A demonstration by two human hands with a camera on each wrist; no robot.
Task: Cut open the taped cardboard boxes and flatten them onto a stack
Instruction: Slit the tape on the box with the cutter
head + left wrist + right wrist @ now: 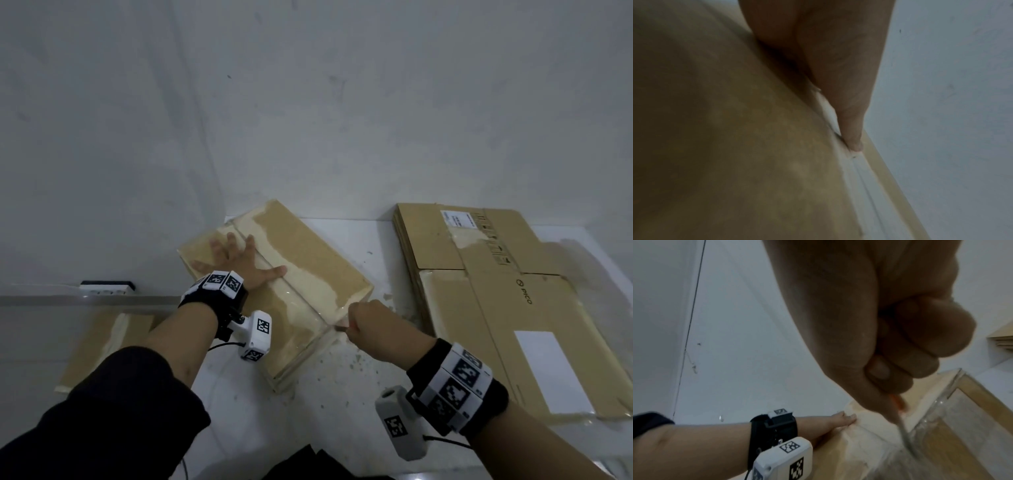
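Cardboard, in the shape of a taped box (274,284), lies on the white floor (342,394) in front of the person, its top seam under clear tape (305,291). The left hand (239,263) presses flat on the box's top with fingers spread wide, over the far part of the seam. The right hand (368,320) is closed in a fist round a cutter (900,415), whose blade meets the tape at the box's near corner.

Judging by this, the cut along this box is only starting: the tape looks unbroken further up the seam, and the flaps are closed. To the right of the box a stack of flattened boxes (507,298) already lies, so some of the work appears done. Left of the box, behind the left forearm, another piece of taped cardboard (102,346) lies; I cannot tell whether it is flattened yet.

The head view alone shows the stack and the layout. The right wrist view shows what the head view barely does: the cutter's orange body and grey blade entering the glossy tape. The left wrist view shows only a fingertip (854,142) lying down on the pale taped seam, against the wall (951,97) beyond.
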